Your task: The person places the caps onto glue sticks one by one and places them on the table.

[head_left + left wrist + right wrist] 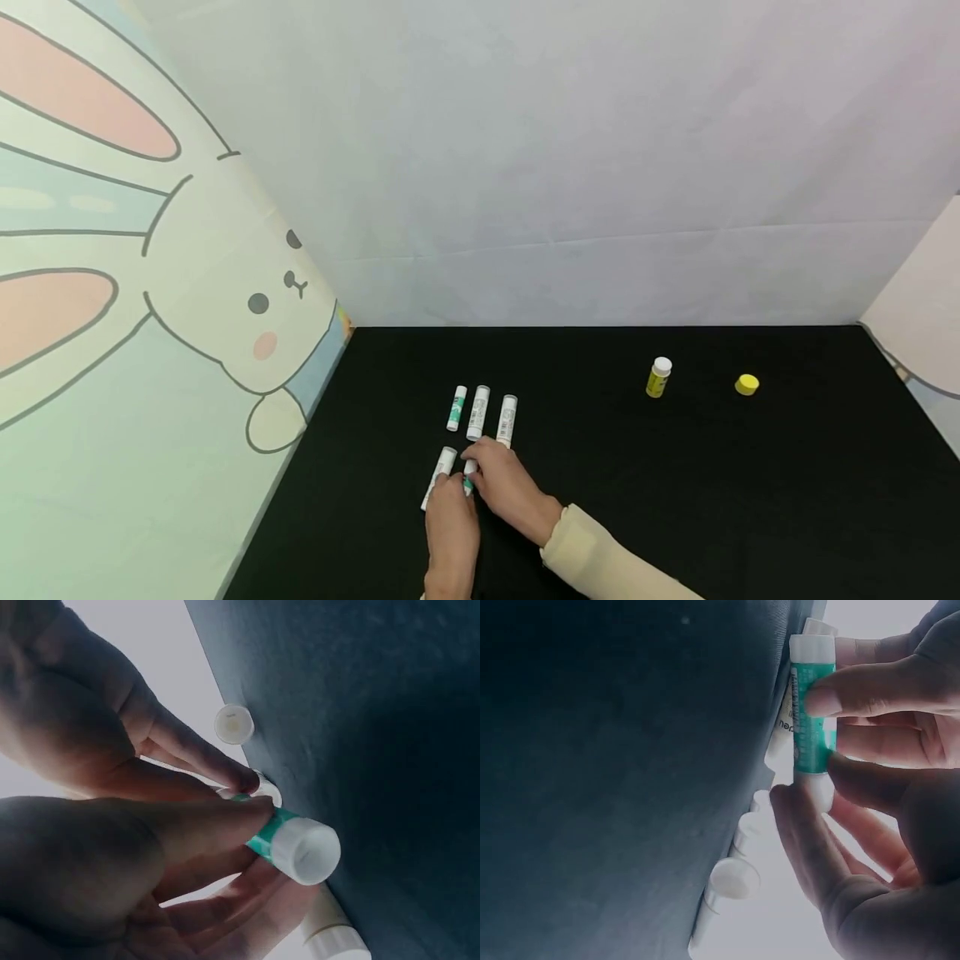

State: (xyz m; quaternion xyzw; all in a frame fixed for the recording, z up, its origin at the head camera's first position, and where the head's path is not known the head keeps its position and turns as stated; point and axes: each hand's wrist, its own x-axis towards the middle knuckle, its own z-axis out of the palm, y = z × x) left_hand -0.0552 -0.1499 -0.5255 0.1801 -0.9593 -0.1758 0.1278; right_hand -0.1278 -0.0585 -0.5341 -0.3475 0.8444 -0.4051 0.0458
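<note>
Both hands hold a small glue stick [810,746] with white ends and a green label, a little above the black table. My left hand [452,529] pinches it with the thumb laid along the label. Fingers and thumb of my right hand [517,492] grip the other white end. In the left wrist view the glue stick's near white end [309,853] points toward the camera. Beside the left hand lies a larger white glue stick [442,467], partly covered by that hand. Just beyond the right hand is another large white glue stick [507,417].
Farther back on the black table [600,467] lie a small green-labelled glue stick [457,408] and a large white one [477,412]. At the back right stands a yellow bottle [657,383] with a white cap, and right of it a yellow lid [747,384].
</note>
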